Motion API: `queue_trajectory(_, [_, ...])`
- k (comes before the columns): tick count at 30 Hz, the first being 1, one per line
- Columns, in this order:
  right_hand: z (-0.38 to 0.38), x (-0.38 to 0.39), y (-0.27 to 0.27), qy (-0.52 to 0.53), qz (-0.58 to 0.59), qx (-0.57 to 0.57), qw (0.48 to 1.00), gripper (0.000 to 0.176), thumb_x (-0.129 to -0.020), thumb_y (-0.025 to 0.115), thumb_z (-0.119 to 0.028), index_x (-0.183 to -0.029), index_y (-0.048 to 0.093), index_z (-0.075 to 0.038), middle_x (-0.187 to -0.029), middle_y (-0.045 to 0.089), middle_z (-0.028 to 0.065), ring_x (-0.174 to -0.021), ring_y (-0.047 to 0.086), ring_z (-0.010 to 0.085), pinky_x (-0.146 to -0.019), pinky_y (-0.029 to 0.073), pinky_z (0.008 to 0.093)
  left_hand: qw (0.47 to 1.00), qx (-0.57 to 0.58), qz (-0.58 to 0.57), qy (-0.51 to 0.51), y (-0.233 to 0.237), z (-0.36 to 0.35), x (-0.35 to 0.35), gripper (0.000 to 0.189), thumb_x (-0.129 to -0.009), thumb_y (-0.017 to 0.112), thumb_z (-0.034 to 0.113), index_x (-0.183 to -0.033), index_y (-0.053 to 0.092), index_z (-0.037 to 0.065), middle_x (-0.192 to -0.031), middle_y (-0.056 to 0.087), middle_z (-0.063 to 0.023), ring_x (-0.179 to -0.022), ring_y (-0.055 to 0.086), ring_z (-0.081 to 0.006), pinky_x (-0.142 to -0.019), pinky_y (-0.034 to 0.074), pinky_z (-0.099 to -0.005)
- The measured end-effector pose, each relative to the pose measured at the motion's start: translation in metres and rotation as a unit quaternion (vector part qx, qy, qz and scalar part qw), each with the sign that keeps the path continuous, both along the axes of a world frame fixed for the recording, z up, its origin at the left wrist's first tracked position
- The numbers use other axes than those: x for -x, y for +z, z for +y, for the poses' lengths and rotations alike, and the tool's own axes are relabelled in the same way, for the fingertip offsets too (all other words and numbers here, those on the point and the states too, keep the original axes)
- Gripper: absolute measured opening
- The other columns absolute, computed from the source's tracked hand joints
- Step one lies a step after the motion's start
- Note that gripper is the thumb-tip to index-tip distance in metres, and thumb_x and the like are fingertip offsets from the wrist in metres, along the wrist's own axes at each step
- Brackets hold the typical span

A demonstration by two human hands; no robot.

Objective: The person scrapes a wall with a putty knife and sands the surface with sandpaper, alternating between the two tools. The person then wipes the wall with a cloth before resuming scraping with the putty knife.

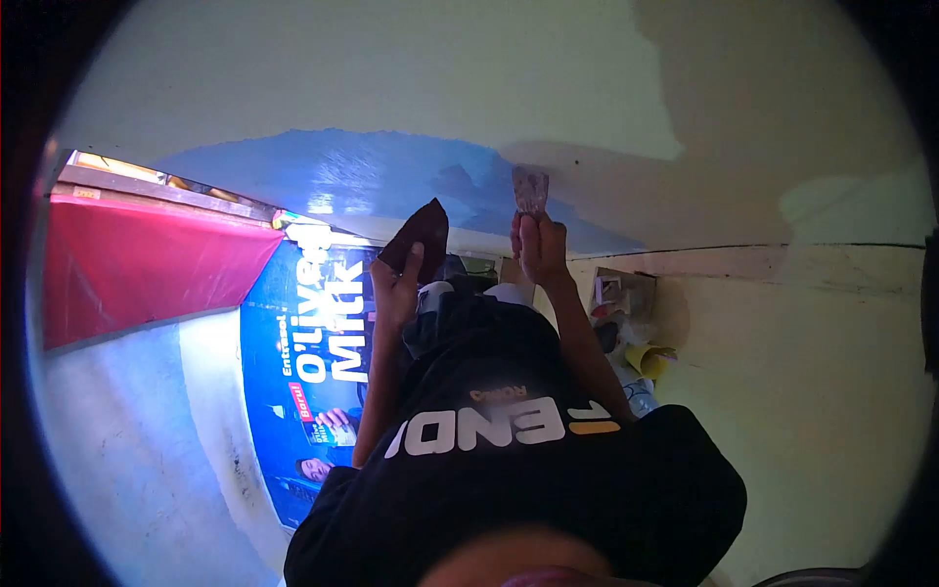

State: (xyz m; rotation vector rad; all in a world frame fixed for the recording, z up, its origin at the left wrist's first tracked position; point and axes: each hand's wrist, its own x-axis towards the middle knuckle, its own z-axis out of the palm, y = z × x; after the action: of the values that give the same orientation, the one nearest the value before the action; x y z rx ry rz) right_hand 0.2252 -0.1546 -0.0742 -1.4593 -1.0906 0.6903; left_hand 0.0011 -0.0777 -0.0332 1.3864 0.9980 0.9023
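Note:
My left hand (396,289) is closed on a dark brown flat piece (423,240) with a pointed upper corner, the thumb pressed on its face. My right hand (544,249) grips a putty knife (531,186), its wide blade pointing up and smeared with pale material. Behind the blade, a bluish-grey patch (381,176) spreads across the pale wall (469,68). The blade overlaps the patch's right part in this view. Part of the patch shines in the light, and a darker area lies just left of the blade.
At the left hang a red cloth (147,259) and a blue milk banner (279,382). A box-like shelf (624,289) with clutter and a yellow container (648,360) are at the right, beyond my right arm. My black shirt fills the lower middle.

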Motion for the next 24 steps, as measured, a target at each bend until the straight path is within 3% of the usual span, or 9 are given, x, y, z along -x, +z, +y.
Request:
queue_trajectory(6, [0.004,0.022,0.013,-0.044,0.041,-0.025,0.998,0.03,-0.1,0.036,-0.019,-0.083,0.052,0.0,-0.054,0.049,0.0038,-0.043,0.048,0.0106,-0.042,0.04,0.0269,0.997,0.03,-0.066,-0.002,-0.009,0.011,0.01,0.03,-0.094,0.06,0.016,-0.118,0.061,-0.002,-0.106,0.067,-0.0092,-0.096,0.061,-0.0139,-0.084,0.047,-0.0285])
queue_trajectory(12, [0.008,0.025,0.018,-0.05,0.036,-0.043,0.997,0.033,-0.1,0.034,-0.021,-0.081,0.051,0.0,-0.057,0.05,0.0059,-0.042,0.047,0.0107,-0.041,0.042,0.0273,0.998,0.019,-0.067,-0.006,-0.004,0.014,0.013,0.029,-0.094,0.061,0.019,-0.115,0.062,-0.002,-0.104,0.067,-0.0076,-0.095,0.06,-0.0126,-0.082,0.047,-0.0284])
queue_trajectory(18, [0.012,0.041,-0.002,-0.051,0.139,-0.062,0.987,0.033,-0.101,0.036,-0.024,-0.081,0.05,-0.001,-0.059,0.05,0.0047,-0.046,0.049,0.0095,-0.041,0.044,0.0269,0.993,0.061,-0.098,0.027,-0.008,0.016,0.013,0.03,-0.095,0.061,0.02,-0.115,0.061,-0.001,-0.103,0.067,-0.0065,-0.095,0.06,-0.0121,-0.083,0.046,-0.0287])
queue_trajectory(24, [0.012,0.033,-0.008,-0.062,0.078,-0.064,0.993,0.033,-0.101,0.036,-0.025,-0.083,0.051,-0.001,-0.058,0.049,0.0043,-0.046,0.048,0.01,-0.042,0.044,0.0266,0.993,0.069,-0.094,0.033,-0.009,0.022,0.022,0.03,-0.095,0.06,0.02,-0.116,0.061,-0.001,-0.104,0.066,-0.0067,-0.095,0.06,-0.0132,-0.085,0.046,-0.0298])
